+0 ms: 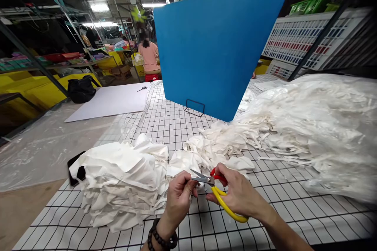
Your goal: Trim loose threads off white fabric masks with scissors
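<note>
Scissors point(219, 192) with one yellow and one red handle are in my right hand point(240, 194), whose fingers are in the handle loops. The blades are parted and point left at the fingertips of my left hand point(179, 196). My left thumb and fingers are closed in a pinch at a piece of white cloth point(183, 163); the pinched part is mostly hidden. Left of my left hand lies a thick stack of white cloth pieces point(123, 184). Beyond both hands spreads a loose heap of white cloth strips point(224, 141).
A tall blue board point(212, 51) stands on the grid-patterned table point(159, 115) by a wire stand point(194, 108). Clear plastic with white material point(332, 125) bulks at right. A phone point(77, 168) lies by the stack. Farther off are dark scissors point(142, 88), a black bag point(81, 89) and a person point(149, 57).
</note>
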`<state>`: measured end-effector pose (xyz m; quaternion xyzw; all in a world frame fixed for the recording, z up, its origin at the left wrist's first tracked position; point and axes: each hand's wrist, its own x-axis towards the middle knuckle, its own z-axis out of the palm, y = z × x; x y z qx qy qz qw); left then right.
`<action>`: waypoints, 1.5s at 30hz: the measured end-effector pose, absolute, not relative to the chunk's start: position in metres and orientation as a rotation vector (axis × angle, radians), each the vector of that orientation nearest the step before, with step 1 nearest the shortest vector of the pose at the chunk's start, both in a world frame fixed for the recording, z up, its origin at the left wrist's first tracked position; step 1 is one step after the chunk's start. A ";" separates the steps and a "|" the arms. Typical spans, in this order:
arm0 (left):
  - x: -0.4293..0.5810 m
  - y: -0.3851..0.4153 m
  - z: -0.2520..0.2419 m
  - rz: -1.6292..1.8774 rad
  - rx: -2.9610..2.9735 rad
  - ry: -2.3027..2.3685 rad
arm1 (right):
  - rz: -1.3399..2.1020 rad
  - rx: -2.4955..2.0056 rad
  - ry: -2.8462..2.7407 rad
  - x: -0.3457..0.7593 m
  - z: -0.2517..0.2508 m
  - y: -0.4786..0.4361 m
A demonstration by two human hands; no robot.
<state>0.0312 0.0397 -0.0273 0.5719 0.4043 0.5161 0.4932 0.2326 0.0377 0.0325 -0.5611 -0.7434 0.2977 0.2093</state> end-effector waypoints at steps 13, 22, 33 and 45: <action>0.029 0.035 -0.027 1.234 1.466 0.949 | 0.649 -1.575 -2.158 0.227 0.033 0.036; 0.028 0.035 -0.030 1.189 1.430 0.932 | 0.655 -1.605 -2.174 0.229 0.032 0.032; 0.026 0.034 -0.030 1.181 1.415 0.938 | 0.585 -1.616 -2.202 0.228 0.027 0.032; 0.024 0.033 -0.026 1.111 1.412 0.952 | 0.561 -1.588 -2.197 0.231 0.022 0.031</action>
